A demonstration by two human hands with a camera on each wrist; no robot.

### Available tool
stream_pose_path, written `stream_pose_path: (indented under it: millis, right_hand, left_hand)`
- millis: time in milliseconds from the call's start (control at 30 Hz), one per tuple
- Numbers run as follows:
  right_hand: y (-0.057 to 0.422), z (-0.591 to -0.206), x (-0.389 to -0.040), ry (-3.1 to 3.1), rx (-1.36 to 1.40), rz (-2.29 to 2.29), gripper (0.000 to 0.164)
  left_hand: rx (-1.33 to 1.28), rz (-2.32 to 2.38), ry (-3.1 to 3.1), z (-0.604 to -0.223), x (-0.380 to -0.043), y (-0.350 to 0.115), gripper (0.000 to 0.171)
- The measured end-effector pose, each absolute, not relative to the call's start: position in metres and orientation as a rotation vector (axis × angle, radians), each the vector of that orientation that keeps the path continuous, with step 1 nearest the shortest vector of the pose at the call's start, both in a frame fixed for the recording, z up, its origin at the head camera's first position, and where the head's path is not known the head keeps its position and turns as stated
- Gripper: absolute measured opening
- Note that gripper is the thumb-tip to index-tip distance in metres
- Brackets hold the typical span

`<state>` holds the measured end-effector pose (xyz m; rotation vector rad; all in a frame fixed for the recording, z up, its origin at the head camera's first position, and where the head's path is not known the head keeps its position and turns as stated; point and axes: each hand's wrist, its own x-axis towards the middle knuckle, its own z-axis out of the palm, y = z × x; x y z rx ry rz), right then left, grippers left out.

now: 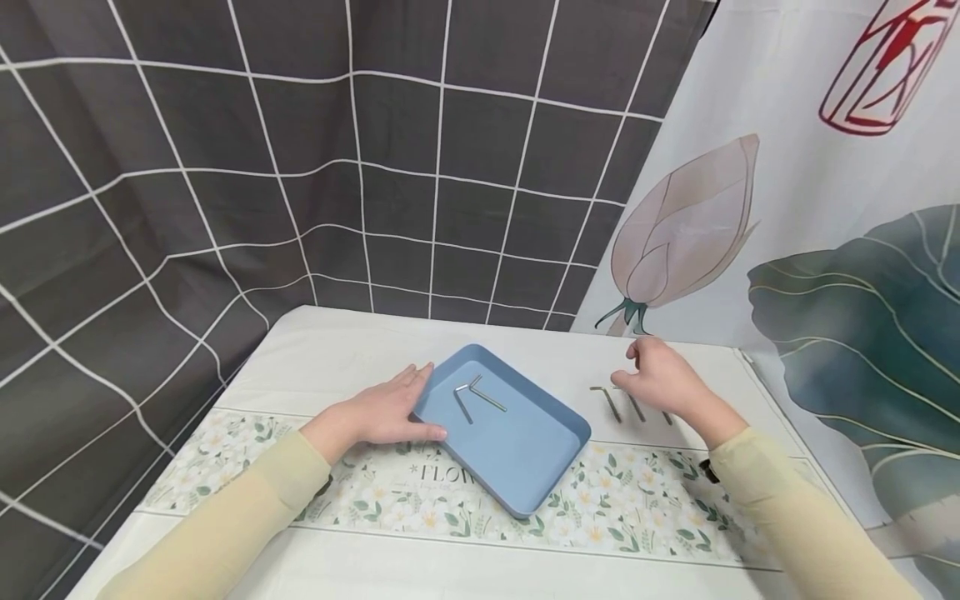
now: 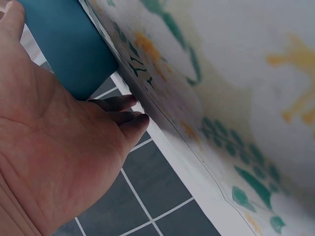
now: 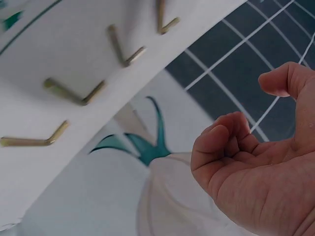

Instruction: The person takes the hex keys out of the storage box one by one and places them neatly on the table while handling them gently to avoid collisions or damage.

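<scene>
A blue tray (image 1: 517, 442) sits at an angle on the table. Two L-shaped hex keys, a silvery one (image 1: 464, 407) and a longer one (image 1: 489, 400), lie inside it. My left hand (image 1: 386, 408) rests against the tray's left corner, fingers along one side and thumb along the other. In the left wrist view its palm is beside the tray's wall (image 2: 74, 49). Over more hex keys (image 1: 609, 403) hovers my right hand (image 1: 660, 379), fingers loosely curled and thumb apart, holding nothing. The right wrist view shows several brassy hex keys (image 3: 69, 92) in a row.
A white tablecloth (image 1: 360, 342) with a flowered band (image 1: 420, 508) covers the table. Behind it hangs a dark grid-patterned curtain (image 1: 397, 208). On the right is a white curtain (image 1: 795, 100) with plant prints.
</scene>
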<state>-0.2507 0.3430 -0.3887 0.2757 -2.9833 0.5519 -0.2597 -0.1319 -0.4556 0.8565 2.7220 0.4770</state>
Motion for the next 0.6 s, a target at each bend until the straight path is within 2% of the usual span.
stream_pose_path:
  millis: [600]
  right_hand:
    - [0.283,-0.383,-0.255,-2.917,0.52,0.506,0.037]
  left_hand:
    - [0.865,0.489,2.716,-0.451,-0.257,-0.131,0.131]
